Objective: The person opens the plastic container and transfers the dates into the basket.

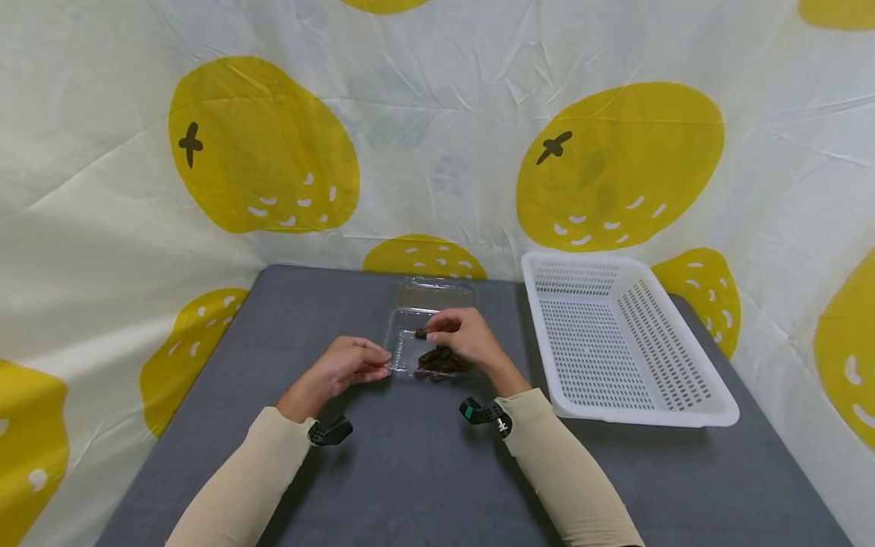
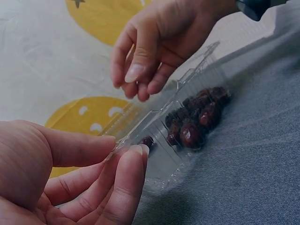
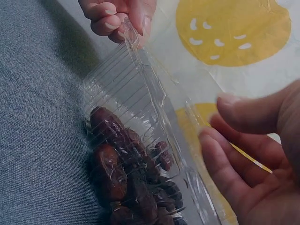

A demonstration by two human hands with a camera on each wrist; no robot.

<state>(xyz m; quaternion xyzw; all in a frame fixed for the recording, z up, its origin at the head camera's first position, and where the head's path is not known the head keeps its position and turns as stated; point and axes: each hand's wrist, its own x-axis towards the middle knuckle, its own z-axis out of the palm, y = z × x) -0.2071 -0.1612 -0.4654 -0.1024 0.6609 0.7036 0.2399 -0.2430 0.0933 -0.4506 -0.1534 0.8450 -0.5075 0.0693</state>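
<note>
A clear plastic clamshell box (image 1: 403, 353) stands on the table with its lid (image 1: 437, 295) folded back. Thumb and fingers of my left hand (image 1: 354, 361) pinch the box's near left corner, seen up close in the left wrist view. Dark brown, glossy dates (image 1: 443, 360) are heaped at the box's right side, and a single date (image 2: 147, 141) lies apart from them. Over the box hovers my right hand (image 1: 465, 334), thumb and fingers loosely bent. The right wrist view shows a gap between its thumb (image 3: 253, 112) and forefinger, with nothing held there.
A white perforated plastic basket (image 1: 601, 349) stands to the right of the box. Grey cloth covers the table (image 1: 410, 471). Behind it hangs a pale curtain (image 1: 437, 152) printed with yellow fruit.
</note>
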